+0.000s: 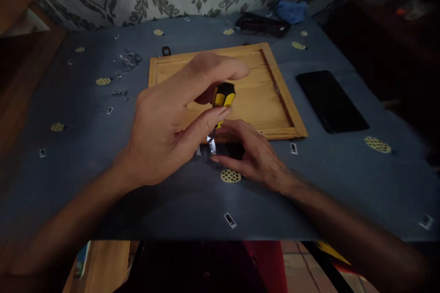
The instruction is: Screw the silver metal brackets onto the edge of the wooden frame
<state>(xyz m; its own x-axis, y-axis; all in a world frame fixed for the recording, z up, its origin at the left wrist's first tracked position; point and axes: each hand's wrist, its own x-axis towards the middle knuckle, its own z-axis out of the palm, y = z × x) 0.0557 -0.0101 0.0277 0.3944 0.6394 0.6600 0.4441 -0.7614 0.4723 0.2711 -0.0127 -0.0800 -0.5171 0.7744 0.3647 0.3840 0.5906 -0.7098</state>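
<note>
My left hand grips a short yellow-and-black screwdriver by its handle, the thumb pressed along the near side. The tool stands nearly upright, tip down, over a small shiny metal fitting at the near edge of a wooden frame. Around that fitting my right hand is closed, thumb in front and fingers behind against the wood. Exactly what kind of fitting it is, and where the tip meets it, I cannot make out. The wooden frame lies flat with its recessed panel facing up.
Several small screws and a heap of thin metal pieces lie at the left. A black phone rests at the right. Behind the frame are dark glasses, a blue cloth and a small dark buckle-like piece.
</note>
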